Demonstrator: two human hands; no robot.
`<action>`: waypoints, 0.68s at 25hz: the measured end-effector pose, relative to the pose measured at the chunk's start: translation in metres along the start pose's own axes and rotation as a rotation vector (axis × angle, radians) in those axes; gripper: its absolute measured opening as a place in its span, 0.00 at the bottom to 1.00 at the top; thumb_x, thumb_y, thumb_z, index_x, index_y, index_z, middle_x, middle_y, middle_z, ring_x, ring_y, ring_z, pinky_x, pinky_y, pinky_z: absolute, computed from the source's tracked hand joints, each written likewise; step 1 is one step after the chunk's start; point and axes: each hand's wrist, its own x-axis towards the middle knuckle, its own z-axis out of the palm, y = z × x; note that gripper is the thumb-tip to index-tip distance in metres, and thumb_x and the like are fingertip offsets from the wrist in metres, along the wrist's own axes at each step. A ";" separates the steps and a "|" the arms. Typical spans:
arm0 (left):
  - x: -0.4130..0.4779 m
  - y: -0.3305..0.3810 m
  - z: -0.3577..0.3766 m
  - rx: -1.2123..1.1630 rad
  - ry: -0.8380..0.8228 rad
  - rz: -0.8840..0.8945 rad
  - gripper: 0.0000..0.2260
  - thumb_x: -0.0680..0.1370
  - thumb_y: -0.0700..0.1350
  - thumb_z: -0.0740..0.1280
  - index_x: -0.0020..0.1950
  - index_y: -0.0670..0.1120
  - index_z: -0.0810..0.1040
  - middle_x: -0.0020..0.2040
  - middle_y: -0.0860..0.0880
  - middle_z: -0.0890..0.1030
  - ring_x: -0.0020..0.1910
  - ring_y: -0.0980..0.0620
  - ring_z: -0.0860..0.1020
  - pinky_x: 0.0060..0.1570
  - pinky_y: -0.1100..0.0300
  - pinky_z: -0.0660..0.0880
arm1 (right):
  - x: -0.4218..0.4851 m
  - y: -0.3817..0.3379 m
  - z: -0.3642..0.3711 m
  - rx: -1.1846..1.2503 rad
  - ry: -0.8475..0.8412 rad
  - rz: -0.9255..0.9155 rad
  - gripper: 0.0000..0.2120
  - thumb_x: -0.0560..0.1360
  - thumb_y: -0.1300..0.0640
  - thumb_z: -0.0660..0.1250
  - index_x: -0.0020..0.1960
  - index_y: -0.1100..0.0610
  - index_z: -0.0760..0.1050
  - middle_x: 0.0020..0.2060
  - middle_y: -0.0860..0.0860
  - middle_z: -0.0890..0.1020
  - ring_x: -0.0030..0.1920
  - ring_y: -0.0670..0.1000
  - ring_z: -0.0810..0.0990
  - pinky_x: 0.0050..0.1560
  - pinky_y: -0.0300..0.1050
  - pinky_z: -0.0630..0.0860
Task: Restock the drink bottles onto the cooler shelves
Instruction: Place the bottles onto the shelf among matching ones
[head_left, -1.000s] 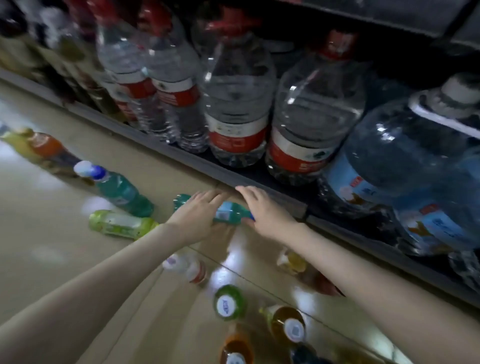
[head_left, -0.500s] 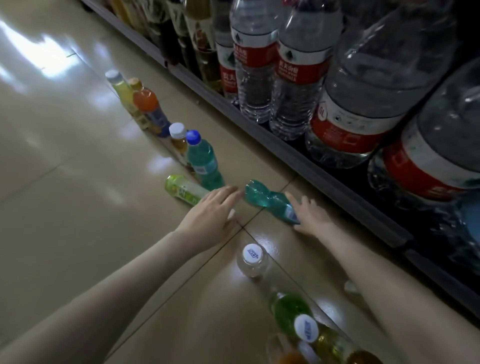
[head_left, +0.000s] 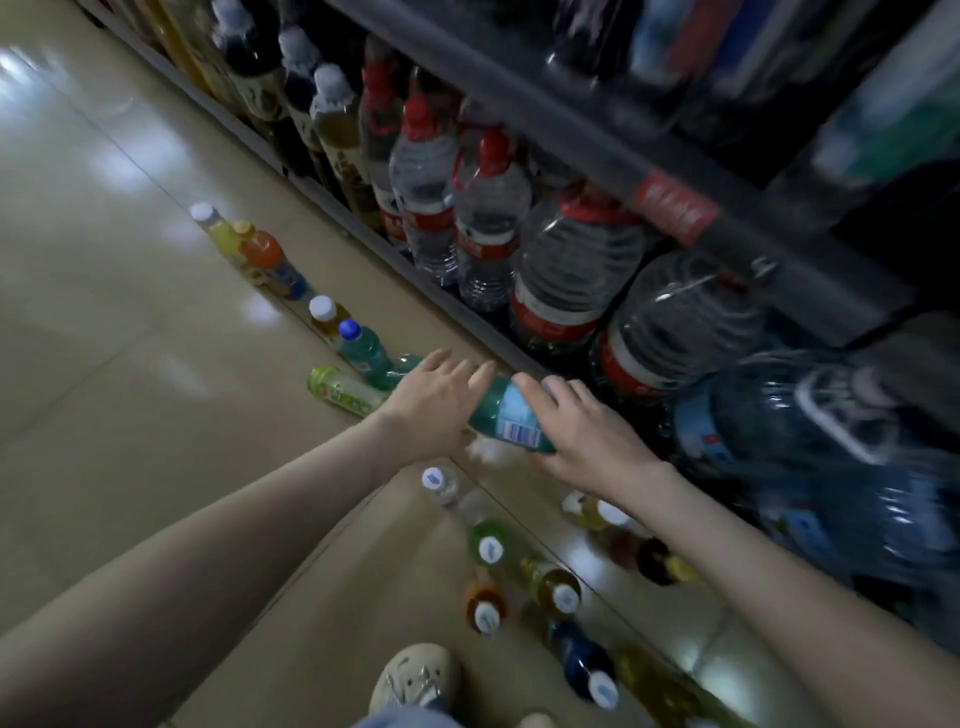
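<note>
Several big water jugs (head_left: 670, 332) (red labels, one blue) fill the bottom shelf (head_left: 467, 321), crowding its edge right behind the hands. One shoe (head_left: 415, 675), low in view. One teal bottle (head_left: 511, 415), held sideways just before the shelf lip: right hand (head_left: 587, 431) curled round its labelled end, left hand (head_left: 436, 400) straight-fingered against the other. Small bottles on the floor beyond the left hand: green bottle (head_left: 345, 392) lying, blue-capped bottle (head_left: 363, 348) upright

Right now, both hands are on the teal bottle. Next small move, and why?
Probably tip the teal bottle upright and raise it toward a higher shelf. It lies nearly flat between the hands: the right hand grips its labelled end, the left hand rests on the other end. The row just beside it is packed with large water bottles.
</note>
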 end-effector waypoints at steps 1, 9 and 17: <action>-0.011 0.008 -0.033 -0.013 -0.021 0.020 0.31 0.75 0.54 0.66 0.72 0.43 0.59 0.65 0.46 0.73 0.63 0.47 0.73 0.63 0.55 0.67 | -0.021 -0.008 -0.033 0.010 -0.001 -0.019 0.40 0.73 0.52 0.68 0.77 0.53 0.49 0.64 0.54 0.66 0.63 0.56 0.67 0.56 0.52 0.73; -0.138 0.118 -0.310 -0.440 -0.256 0.097 0.25 0.71 0.58 0.70 0.58 0.44 0.65 0.44 0.48 0.75 0.47 0.44 0.78 0.38 0.55 0.72 | -0.262 -0.077 -0.251 0.179 0.609 0.141 0.32 0.70 0.58 0.71 0.70 0.59 0.62 0.63 0.53 0.69 0.65 0.54 0.68 0.73 0.48 0.57; -0.226 0.287 -0.534 -0.833 -0.400 0.564 0.18 0.67 0.51 0.76 0.55 0.53 0.77 0.49 0.54 0.83 0.48 0.57 0.80 0.49 0.61 0.78 | -0.481 -0.169 -0.418 1.385 0.858 0.720 0.30 0.66 0.48 0.75 0.65 0.47 0.67 0.59 0.42 0.78 0.58 0.38 0.77 0.54 0.34 0.74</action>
